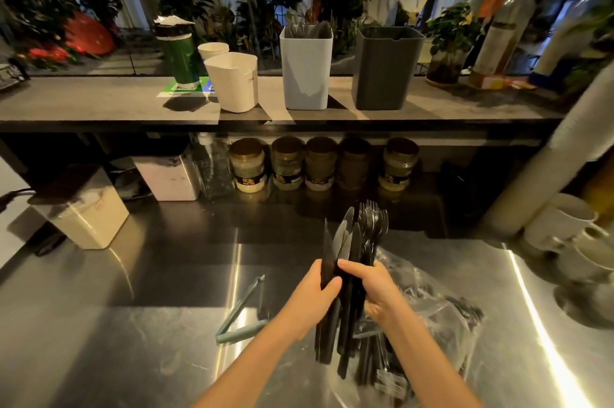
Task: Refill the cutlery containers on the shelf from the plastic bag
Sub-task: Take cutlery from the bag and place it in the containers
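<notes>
Looks like mid-refill to me. Both the left hand (320,284) and right hand (373,291) are clamped around one bundle of black cutlery (354,251) above the plastic bag (442,318) on the table (133,334). Up on the shelf (83,105), two containers: the light container (305,68) already shows some cutlery, the dark container (387,68) I can't tell. More remains bagged.

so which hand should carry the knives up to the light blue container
Left, probably. The left hand already grips the black knives, apart from the forks in the right hand, and sits nearer the light blue container.
</notes>
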Tool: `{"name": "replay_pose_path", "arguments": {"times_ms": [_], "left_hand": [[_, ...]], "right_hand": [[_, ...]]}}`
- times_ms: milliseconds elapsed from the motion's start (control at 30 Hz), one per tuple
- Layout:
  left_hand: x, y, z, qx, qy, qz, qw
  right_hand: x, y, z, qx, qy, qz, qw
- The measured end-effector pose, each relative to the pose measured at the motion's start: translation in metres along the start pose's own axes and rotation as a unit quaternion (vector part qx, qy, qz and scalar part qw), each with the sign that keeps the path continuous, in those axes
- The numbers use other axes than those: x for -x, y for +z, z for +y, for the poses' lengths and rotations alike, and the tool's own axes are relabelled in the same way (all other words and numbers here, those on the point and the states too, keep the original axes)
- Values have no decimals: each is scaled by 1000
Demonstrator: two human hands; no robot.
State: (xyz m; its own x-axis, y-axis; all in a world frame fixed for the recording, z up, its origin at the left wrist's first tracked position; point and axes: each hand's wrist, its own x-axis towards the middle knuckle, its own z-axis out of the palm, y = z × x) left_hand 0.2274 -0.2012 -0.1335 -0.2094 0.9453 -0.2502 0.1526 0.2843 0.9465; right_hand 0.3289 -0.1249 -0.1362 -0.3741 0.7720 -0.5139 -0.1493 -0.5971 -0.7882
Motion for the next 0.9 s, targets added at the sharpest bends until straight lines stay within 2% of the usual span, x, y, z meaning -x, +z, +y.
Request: {"name": "replay_pose_path", "arguments": {"times_ms": [167,333,533,700,900], "left_hand": [[3,3,-8,-11,22,7,1000],[5,10,-10,37,16,84,996],[7,15,-7,60,24,129,990],[9,19,-7,80,34,124,989],[11,14,-9,115,41,95,988]], "right_hand": [[2,5,4,-11,-9,-36,999],[0,0,5,-118,29,-94,988],[1,-2,7,-158,35,-117,980],[4,-2,8,-144,30,-107,983],[2,3,7,-87,-7,-45,995]]}}
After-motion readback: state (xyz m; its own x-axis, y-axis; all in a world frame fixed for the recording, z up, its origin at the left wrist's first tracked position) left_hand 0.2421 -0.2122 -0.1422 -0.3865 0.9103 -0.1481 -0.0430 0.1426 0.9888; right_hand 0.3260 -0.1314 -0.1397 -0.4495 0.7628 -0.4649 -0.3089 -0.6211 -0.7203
